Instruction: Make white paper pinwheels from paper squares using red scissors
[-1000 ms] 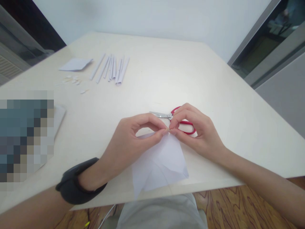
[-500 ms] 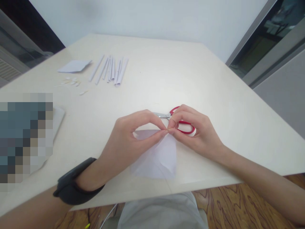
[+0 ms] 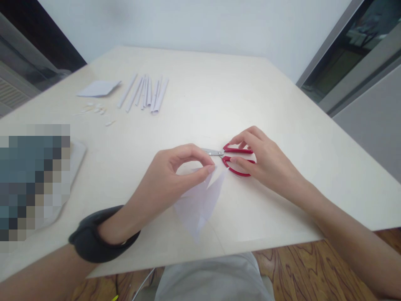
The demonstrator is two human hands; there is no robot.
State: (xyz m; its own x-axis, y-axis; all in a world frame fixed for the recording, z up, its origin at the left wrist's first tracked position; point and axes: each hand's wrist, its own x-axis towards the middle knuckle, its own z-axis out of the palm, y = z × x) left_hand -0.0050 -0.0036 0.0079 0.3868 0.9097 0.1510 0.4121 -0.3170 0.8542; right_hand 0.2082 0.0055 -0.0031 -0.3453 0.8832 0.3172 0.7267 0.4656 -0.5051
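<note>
Fingers point(image 3: 210, 169) pinch folded paper point(image 3: 200, 200); right hand point(image 3: 263, 161) touches scissors point(image 3: 233, 161).

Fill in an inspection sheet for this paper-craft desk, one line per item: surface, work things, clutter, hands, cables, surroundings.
Surface: pale table, matt, bare on its right half.
Work things: folded white paper near the front edge; red-handled scissors lying flat just behind it.
Clutter: row of rolled paper strips, a flat paper piece and small paper scraps at far left; blurred block at left edge.
Hands: left hand pinches the paper's top corner; right hand rests fingers on the scissors' handles.
Cables: nothing seen on the table.
Surroundings: white wall, wooden floor, dark wristband.
</note>
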